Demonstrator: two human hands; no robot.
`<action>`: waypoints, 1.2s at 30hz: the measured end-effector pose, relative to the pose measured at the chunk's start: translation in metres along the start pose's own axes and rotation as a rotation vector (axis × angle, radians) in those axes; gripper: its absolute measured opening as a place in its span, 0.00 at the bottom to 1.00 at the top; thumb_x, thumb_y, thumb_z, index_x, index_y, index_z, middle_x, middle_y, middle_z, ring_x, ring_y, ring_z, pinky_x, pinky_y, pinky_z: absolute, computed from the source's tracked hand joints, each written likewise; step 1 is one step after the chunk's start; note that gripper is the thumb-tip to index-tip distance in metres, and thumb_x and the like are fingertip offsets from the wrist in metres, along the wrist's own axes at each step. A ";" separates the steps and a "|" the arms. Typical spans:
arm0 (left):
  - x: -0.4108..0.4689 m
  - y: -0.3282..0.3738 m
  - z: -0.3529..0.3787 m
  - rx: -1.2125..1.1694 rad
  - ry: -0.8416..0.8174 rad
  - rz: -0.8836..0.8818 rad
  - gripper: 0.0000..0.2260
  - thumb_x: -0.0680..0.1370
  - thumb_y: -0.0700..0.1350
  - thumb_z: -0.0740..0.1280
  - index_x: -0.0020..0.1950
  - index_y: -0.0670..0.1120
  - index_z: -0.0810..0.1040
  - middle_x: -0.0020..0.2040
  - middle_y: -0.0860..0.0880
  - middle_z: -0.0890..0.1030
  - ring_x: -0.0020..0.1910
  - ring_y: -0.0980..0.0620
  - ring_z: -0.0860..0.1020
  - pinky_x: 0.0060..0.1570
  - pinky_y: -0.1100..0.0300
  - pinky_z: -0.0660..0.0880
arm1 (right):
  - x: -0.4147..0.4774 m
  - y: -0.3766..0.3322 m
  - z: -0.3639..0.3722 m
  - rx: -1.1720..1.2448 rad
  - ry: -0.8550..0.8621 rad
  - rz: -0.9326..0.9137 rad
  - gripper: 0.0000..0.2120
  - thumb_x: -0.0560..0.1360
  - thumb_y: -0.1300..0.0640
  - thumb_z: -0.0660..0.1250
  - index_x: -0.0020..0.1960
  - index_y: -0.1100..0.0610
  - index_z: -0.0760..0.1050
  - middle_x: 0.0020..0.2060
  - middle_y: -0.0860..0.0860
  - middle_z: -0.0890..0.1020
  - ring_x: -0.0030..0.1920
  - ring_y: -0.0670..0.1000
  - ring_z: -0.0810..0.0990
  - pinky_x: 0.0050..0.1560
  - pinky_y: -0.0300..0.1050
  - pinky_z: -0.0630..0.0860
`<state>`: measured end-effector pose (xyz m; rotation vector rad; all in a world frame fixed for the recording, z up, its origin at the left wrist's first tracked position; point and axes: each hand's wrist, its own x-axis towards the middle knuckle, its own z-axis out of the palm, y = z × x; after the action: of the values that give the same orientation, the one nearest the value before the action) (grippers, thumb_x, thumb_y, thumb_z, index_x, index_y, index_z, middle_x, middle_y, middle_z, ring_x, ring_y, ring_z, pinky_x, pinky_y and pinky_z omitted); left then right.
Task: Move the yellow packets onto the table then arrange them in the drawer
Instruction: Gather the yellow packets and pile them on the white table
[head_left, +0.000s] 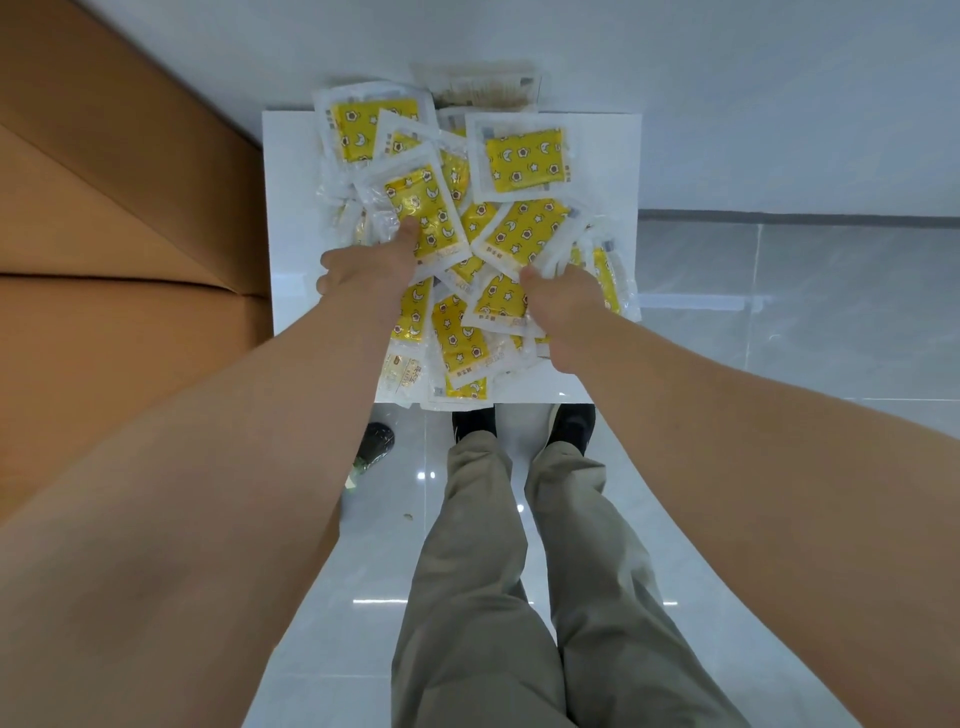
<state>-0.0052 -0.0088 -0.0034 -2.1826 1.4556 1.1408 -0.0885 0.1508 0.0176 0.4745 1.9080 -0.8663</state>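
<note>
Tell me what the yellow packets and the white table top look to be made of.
The yellow packets: thin plastic film, it seems, clear-to-white at the sealed edges, glossy and crinkled, with glints; a yellow printed filling shows through. The table top: smooth, glossy white board, perhaps laminate or painted; it shows a faint sheen, core unseen.

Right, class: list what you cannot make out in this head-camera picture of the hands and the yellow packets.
Head view only.
The drawer: nowhere in frame.
Fingertips of the left hand and right hand: buried in the yellow packets.
Lower packets: covered by those on top.
Packet print: too small.
Brownish packet at the far edge of the table: half covered.
</note>
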 end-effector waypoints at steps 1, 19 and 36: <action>-0.001 -0.001 0.001 -0.008 0.010 0.012 0.47 0.65 0.75 0.70 0.73 0.45 0.64 0.68 0.43 0.70 0.65 0.41 0.73 0.59 0.46 0.76 | 0.001 0.001 0.000 0.003 0.000 -0.004 0.24 0.83 0.48 0.62 0.76 0.56 0.66 0.49 0.47 0.74 0.46 0.50 0.73 0.47 0.47 0.71; -0.076 -0.099 0.010 -0.752 -0.464 -0.517 0.20 0.86 0.49 0.57 0.76 0.42 0.67 0.73 0.38 0.70 0.69 0.37 0.71 0.56 0.54 0.75 | 0.002 -0.001 -0.003 -0.080 -0.036 -0.032 0.22 0.83 0.49 0.63 0.74 0.56 0.68 0.58 0.51 0.75 0.48 0.51 0.74 0.40 0.44 0.71; -0.061 -0.080 0.023 -0.570 -0.435 -0.595 0.29 0.67 0.60 0.80 0.62 0.50 0.76 0.60 0.46 0.78 0.56 0.44 0.77 0.57 0.46 0.75 | 0.014 0.007 -0.004 0.028 -0.068 -0.057 0.12 0.79 0.59 0.66 0.62 0.53 0.73 0.50 0.49 0.79 0.47 0.50 0.78 0.50 0.46 0.77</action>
<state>0.0431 0.0813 0.0114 -2.2445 0.2764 1.7644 -0.0932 0.1581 0.0037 0.4036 1.8570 -0.9360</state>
